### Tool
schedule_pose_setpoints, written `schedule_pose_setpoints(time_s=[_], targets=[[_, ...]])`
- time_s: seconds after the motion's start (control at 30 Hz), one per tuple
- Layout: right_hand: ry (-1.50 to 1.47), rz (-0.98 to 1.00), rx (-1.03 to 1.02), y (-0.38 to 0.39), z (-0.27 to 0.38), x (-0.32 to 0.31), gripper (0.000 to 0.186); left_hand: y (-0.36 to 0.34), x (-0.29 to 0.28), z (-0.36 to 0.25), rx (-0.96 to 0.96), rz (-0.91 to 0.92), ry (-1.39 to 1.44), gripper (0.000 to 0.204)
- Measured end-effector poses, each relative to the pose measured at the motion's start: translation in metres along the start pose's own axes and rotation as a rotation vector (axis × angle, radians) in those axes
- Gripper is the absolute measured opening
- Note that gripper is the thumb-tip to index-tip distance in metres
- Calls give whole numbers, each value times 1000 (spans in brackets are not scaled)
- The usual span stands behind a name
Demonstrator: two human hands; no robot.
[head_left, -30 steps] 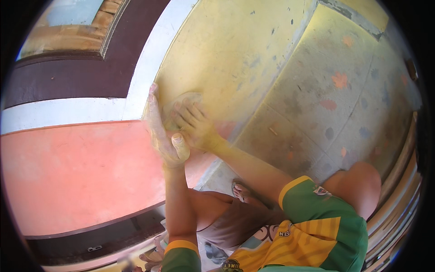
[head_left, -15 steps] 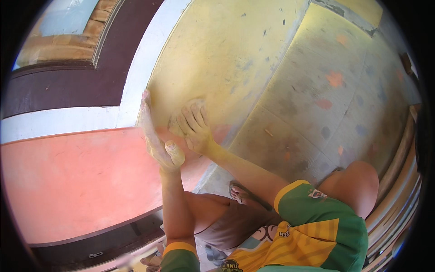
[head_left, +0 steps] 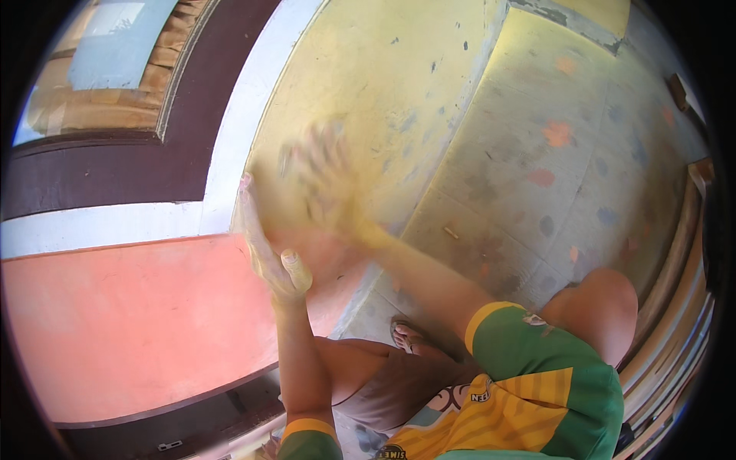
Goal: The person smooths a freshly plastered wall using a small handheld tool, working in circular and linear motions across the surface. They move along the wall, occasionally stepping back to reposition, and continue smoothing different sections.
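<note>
My left hand [head_left: 272,261] is held upright and flat, its fingers stretched along the edge where the white border [head_left: 230,153] meets the yellow wall [head_left: 383,77], just over the salmon band [head_left: 123,322]. Yellowish dust coats both hands. My right hand [head_left: 330,184] is smeared by motion over the yellow surface, right of the left hand, and a hazy greyish patch or thing shows at its fingers; I cannot make out whether it holds anything.
A dark brown frame [head_left: 115,172] with glass [head_left: 100,69] is at the upper left. The grey tiled floor [head_left: 537,215], marked with coloured spots, lies on the right. Long boards [head_left: 667,322] line the right edge. My sandalled foot [head_left: 406,333] shows below my arms.
My right hand has moved upward on the yellow wall and is now blurred. My left hand has shifted slightly lower in view, as has the wall around it.
</note>
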State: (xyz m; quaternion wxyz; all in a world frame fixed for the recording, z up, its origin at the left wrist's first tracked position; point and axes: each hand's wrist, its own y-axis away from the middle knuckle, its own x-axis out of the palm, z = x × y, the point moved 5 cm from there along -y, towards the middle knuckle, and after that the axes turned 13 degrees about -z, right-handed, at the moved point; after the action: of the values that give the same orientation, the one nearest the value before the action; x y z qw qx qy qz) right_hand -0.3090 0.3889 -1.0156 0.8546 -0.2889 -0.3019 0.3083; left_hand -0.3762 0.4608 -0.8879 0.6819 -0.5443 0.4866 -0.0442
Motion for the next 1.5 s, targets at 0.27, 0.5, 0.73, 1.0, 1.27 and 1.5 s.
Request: schedule_pose_setpoints(time_s=[0.27,0.5,0.73,1.0,1.27,1.5], targets=[[200,-157,235,-57,-61,-19,61,-4,9,-1,-29,-32,57,81],[21,55,-61,-30,0,9,54,-2,-10,1,27,-117,70,80],[-22,58,-222,-19,-13,-7,48,0,-12,0,22,-84,34,81],[-60,-97,22,-54,7,11,47,-2,-22,-10,49,-111,32,80],[-110,123,-189,-7,37,7,60,5,-35,-6,64,-123,14,77],[-95,-186,434,-120,-81,-11,51,5,-42,-6,34,-172,28,78]])
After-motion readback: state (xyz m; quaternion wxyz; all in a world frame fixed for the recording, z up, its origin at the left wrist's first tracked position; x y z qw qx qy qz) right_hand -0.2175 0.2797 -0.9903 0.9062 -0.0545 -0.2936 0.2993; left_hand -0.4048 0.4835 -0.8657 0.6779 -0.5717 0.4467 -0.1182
